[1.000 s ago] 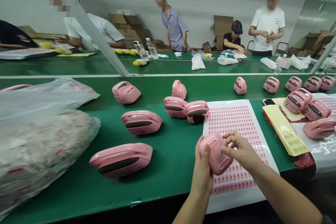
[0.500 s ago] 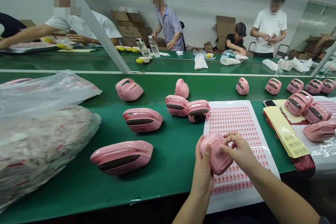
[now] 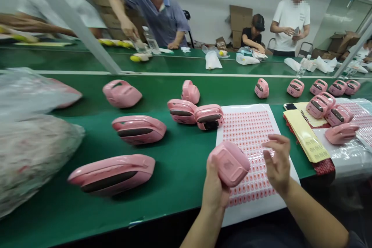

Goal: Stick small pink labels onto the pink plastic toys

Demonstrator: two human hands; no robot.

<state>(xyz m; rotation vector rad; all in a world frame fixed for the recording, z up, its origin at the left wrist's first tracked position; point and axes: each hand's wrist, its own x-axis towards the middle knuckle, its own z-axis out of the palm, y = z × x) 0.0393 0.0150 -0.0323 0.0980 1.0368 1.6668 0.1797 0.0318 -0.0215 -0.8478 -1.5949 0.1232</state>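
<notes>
My left hand (image 3: 213, 186) grips a pink plastic shell (image 3: 229, 162) from below, holding it just above the near edge of a white sheet of small red stickers (image 3: 250, 131). My right hand (image 3: 277, 164) hovers to the right of the shell over the sheet, fingers spread and apart from it, holding nothing I can see. Several more pink shells (image 3: 138, 128) lie on the green table (image 3: 180, 155) to the left and behind.
A large clear bag of parts (image 3: 31, 151) lies at the left. Yellow label strips (image 3: 305, 135) and more pink shells (image 3: 331, 112) sit at the right. Pink shells ride the green belt (image 3: 226, 85) behind. Other people work at the far table, among cardboard boxes.
My right hand has left the shell and opened to its right. My left hand has turned the shell and lifted it slightly. The view has shifted, and the person across leans in.
</notes>
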